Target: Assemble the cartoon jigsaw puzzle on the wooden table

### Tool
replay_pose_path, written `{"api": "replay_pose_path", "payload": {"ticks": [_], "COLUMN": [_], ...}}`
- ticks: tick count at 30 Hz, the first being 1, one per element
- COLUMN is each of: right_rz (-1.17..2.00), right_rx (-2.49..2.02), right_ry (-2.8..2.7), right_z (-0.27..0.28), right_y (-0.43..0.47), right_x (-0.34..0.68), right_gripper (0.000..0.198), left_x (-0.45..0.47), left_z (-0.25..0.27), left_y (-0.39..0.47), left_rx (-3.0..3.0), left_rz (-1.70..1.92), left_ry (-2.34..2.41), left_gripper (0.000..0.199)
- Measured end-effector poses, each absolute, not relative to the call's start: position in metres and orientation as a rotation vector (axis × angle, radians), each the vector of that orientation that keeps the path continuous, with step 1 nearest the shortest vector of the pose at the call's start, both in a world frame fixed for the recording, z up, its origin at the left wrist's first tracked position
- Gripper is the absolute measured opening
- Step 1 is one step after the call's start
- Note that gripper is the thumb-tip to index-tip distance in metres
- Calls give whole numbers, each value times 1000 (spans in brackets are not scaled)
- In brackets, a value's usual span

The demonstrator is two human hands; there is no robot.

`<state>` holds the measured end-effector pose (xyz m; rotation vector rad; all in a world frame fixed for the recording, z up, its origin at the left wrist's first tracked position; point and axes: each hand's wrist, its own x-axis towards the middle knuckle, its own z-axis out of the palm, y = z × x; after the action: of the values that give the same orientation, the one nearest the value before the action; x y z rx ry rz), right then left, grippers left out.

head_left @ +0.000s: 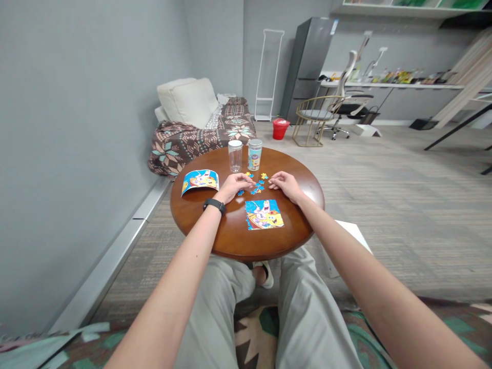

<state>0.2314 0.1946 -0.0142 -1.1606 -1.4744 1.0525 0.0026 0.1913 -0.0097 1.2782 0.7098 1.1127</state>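
Observation:
Loose blue and yellow jigsaw puzzle pieces lie scattered on a round brown table. My left hand, with a black band on its wrist, is at the left of these pieces, fingers bent together at the tips. Across from it, my right hand holds its thumb and fingertips close together beside the pile. Whatever either hand pinches is too small to make out. Nearer to me lies a mostly joined cartoon puzzle, its left edge uneven. A curled picture sheet with a similar scene rests at the left.
A clear jar with a white lid and a cartoon-printed jar stand at the table's far side. Behind are a patterned sofa, a red bin, a gold-framed chair and a grey fridge.

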Motion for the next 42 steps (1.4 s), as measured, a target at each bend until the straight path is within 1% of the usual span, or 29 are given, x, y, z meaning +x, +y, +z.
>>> {"api": "replay_pose_path", "payload": {"ticks": [7, 12, 16, 19, 26, 30, 35, 39, 42], "right_rz": [1059, 1013, 991, 1000, 919, 899, 852, 802, 649], "right_rx": [-1173, -1115, -1136, -1166, -1215, -1200, -1148, -1131, -1147], "right_ry": [-1500, -1414, -1390, -1403, -1448, -1485, -1493, -1527, -1643], "right_z": [-10, -14, -15, -15, -13, -12, -14, -21, -24], "right_y": [192, 193, 195, 196, 194, 189, 190, 192, 187], "right_x": [230, 233, 236, 236, 232, 229, 229, 230, 229], "right_gripper": [23, 35, 39, 41, 41, 38, 35, 28, 19], "left_x": [4, 4, 4, 4, 7, 8, -3, -18, -26], "left_z": [-10, -11, -10, -10, -4, 4, 12, 14, 13], "left_y": [193, 193, 193, 193, 182, 171, 166, 165, 164], "left_rx": [1229, 1219, 1228, 1260, 1445, 1629, 1915, 2006, 2034], "left_rz": [1144, 1156, 1143, 1144, 1184, 1178, 1281, 1180, 1070], "left_ry": [783, 780, 767, 781, 895, 932, 1152, 1221, 1215], "left_gripper": [35, 40, 42, 39, 24, 20, 6, 4, 11]}}
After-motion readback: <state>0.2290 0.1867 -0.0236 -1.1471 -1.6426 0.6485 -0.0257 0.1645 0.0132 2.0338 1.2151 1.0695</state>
